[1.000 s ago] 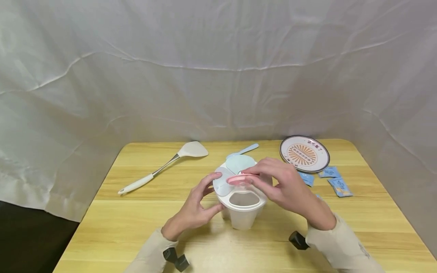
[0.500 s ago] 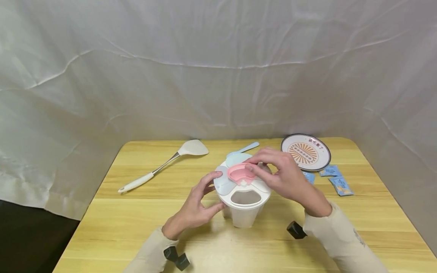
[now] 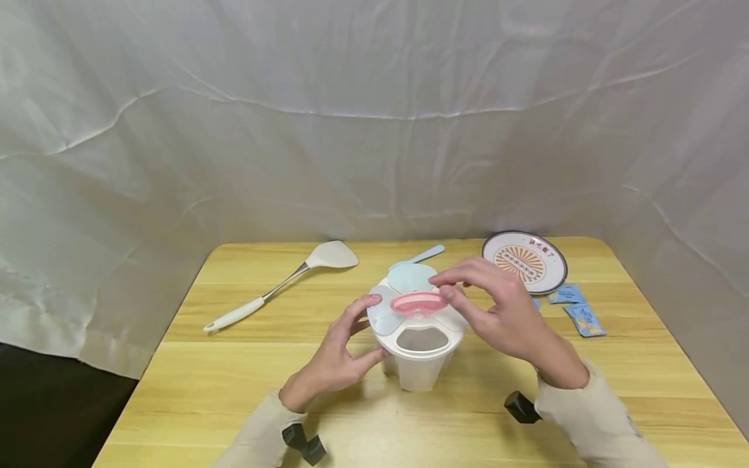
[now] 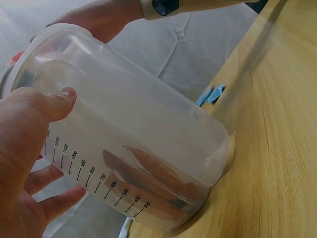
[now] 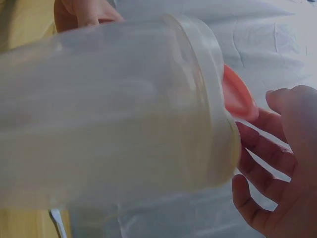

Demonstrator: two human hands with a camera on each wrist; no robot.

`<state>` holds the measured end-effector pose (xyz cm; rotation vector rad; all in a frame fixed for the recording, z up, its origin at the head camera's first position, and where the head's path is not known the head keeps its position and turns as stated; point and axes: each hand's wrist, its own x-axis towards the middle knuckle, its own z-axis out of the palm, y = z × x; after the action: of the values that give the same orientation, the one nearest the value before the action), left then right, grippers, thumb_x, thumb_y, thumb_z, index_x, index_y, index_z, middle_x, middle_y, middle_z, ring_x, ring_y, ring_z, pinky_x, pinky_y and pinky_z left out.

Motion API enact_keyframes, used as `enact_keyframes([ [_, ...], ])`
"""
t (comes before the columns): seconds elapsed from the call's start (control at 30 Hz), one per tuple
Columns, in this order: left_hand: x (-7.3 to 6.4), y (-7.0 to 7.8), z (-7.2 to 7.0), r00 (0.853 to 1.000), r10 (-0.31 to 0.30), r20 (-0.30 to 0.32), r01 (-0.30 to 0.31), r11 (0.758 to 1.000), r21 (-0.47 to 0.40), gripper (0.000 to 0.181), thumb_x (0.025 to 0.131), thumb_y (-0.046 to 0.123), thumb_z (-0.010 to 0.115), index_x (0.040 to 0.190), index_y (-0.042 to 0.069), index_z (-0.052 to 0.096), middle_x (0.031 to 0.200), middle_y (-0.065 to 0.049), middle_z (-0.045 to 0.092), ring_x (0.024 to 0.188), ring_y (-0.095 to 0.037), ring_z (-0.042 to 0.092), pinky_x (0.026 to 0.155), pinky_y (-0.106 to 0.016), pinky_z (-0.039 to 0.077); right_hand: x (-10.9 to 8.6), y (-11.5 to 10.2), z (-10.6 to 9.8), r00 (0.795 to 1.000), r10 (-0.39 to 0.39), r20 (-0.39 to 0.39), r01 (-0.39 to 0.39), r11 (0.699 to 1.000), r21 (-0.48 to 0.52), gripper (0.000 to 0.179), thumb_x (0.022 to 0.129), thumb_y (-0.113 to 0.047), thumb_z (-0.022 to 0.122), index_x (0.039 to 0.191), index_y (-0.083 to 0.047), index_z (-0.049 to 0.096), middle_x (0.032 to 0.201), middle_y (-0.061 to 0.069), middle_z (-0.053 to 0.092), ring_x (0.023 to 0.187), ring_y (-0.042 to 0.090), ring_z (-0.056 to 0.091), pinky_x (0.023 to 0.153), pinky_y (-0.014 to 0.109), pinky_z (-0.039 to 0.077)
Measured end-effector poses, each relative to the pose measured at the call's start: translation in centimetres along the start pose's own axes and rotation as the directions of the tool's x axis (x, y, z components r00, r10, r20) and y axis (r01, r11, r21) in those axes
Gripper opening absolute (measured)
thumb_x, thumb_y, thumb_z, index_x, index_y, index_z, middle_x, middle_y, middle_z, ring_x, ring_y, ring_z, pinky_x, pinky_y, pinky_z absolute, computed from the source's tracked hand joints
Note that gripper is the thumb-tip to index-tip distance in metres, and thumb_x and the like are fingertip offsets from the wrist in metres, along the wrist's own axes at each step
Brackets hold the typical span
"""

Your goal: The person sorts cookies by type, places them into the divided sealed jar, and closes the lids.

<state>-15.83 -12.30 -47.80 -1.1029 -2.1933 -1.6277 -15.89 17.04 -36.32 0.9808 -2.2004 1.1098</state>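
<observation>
A translucent storage canister (image 3: 419, 374) with a white lid (image 3: 387, 340) stands on the table. Its pink flap (image 3: 418, 303) is tilted up, and the front compartment's opening shows. Pale blue and pale green flaps lie on the lid's left and back. My left hand (image 3: 336, 357) grips the canister's left side, fingers at the lid rim and thumb lower down. Beside the pink flap is my right hand (image 3: 497, 309), fingers loosely bent; in the right wrist view its thumb (image 5: 278, 99) is apart from the flap. Reddish-brown packets (image 4: 153, 178) lie inside the canister near printed volume marks.
A white spatula (image 3: 281, 286) lies at the left, and a light blue spoon-like handle (image 3: 427, 253) behind the canister. At the back right are a patterned plate (image 3: 523, 262) and several blue sachets (image 3: 584, 320). Grey cloth (image 3: 374, 169) hangs around the wooden table (image 3: 246, 377).
The pink flap swung back toward the lid's middle, then tipped partly up. My right hand let go of it and shifted slightly right. The left hand kept its hold.
</observation>
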Motion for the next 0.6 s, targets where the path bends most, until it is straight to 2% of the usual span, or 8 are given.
enact_keyframes([
  [0.2,0.0,-0.1,0.1,1.000,0.016,-0.006,-0.016,1.000,-0.002,0.085,0.084,-0.011,0.086,0.156,0.003,0.043,0.157,-0.026,0.053,0.147,-0.023,0.057,0.113,-0.052,0.063,-1.1,1.3,-1.5,0.998,0.000,-0.064,-0.001,1.000,-0.015,0.032,0.089,0.010,0.079,0.112,-0.011,0.083,0.104,0.001,0.082,0.096,0.004,0.067,0.084,0.016,0.056],
  [0.3,0.0,-0.2,0.0,1.000,0.022,-0.007,-0.022,1.000,0.005,0.086,0.083,-0.011,0.087,0.156,0.003,0.043,0.157,-0.027,0.053,0.146,-0.023,0.058,0.113,-0.051,0.063,-1.7,2.1,-2.1,0.996,0.001,-0.085,-0.004,1.000,-0.029,0.033,0.088,0.012,0.077,0.112,-0.010,0.083,0.102,0.003,0.081,0.093,0.003,0.065,0.084,0.012,0.056],
  [0.4,0.0,-0.1,-0.1,1.000,0.013,-0.003,-0.013,1.000,0.008,0.086,0.083,-0.010,0.087,0.156,0.004,0.043,0.158,-0.026,0.053,0.147,-0.024,0.058,0.113,-0.049,0.063,-2.3,3.1,-2.6,0.995,0.028,-0.093,-0.032,0.999,-0.041,0.032,0.089,0.013,0.076,0.112,-0.008,0.083,0.101,0.003,0.081,0.091,0.001,0.065,0.084,0.008,0.055],
  [0.6,0.0,0.0,-0.1,1.000,0.008,0.000,-0.008,1.000,0.007,0.086,0.083,-0.010,0.088,0.156,0.002,0.043,0.159,-0.027,0.052,0.148,-0.027,0.057,0.113,-0.051,0.063,-3.7,5.0,-3.6,0.991,0.113,-0.074,-0.119,0.989,-0.085,0.033,0.090,0.013,0.077,0.111,-0.012,0.083,0.103,-0.010,0.078,0.088,-0.004,0.065,0.081,0.006,0.056],
])
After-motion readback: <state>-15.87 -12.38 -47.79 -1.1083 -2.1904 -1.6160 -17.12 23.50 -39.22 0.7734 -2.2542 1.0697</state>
